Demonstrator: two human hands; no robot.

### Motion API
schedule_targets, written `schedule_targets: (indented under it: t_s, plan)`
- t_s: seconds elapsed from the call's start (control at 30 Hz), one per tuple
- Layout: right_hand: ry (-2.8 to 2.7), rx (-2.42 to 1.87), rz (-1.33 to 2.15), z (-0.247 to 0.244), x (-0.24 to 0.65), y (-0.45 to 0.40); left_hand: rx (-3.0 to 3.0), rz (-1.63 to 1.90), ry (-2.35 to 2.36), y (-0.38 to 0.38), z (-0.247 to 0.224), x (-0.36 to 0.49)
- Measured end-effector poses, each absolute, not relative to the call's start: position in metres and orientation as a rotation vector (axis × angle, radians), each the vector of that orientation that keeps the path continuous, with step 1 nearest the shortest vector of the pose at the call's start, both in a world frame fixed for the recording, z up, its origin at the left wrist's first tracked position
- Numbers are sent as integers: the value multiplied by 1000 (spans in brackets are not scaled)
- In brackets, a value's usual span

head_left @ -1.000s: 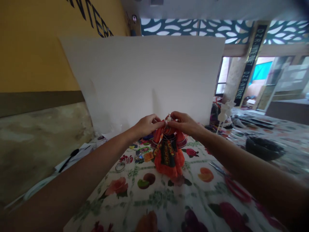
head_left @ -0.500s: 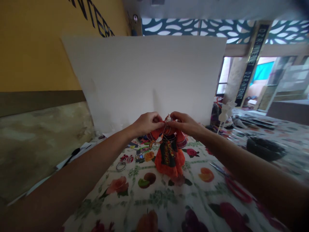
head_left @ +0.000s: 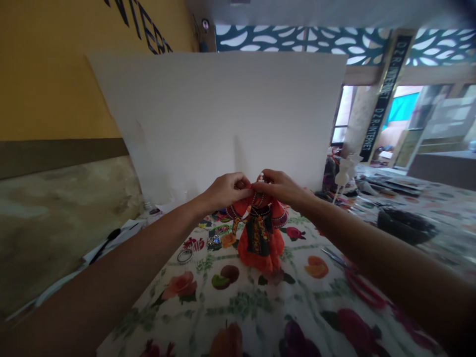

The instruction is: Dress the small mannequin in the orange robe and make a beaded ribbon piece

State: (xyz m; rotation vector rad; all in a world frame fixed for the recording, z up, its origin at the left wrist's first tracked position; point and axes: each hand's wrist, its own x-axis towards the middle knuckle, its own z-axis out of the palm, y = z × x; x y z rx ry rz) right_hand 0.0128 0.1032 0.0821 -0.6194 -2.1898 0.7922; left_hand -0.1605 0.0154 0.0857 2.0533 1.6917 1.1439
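A small costumed doll figure (head_left: pixel 260 238) stands upright on the flowered tablecloth. It has an orange skirt, a dark patterned apron, wide red sleeves and strings of beads over the chest. A small white knob (head_left: pixel 261 176) tops it. My left hand (head_left: pixel 231 190) pinches the red cloth at the neck from the left, finger and thumb pressed together. From the right, my right hand (head_left: pixel 281 188) pinches at the same spot, its fingertips almost meeting the left ones. Exactly what sits between the fingertips is too small to make out.
Scissors with pink handles (head_left: pixel 362 285) lie right of the doll. A round ring (head_left: pixel 185 256) and a packet of shiny gems (head_left: pixel 213 240) lie to its left. Behind rises a white board (head_left: pixel 230 114). A dark bowl (head_left: pixel 405 225) and white figures on sticks (head_left: pixel 345 171) stand at right.
My right fingertips have shifted slightly left, closer to my left ones at the neck. The doll has stayed in place; the view has moved slightly.
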Motion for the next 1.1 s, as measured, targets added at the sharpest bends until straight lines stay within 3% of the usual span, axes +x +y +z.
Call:
schedule_targets:
  t_s: [0.57, 1.1]
  plan:
    - [-2152, -622, 868, 83, 15, 102, 2045, 1132, 1707, 16, 87, -157]
    - [-1989, -491, 1265, 73, 39, 88, 1915, 1129, 1783, 19, 92, -147]
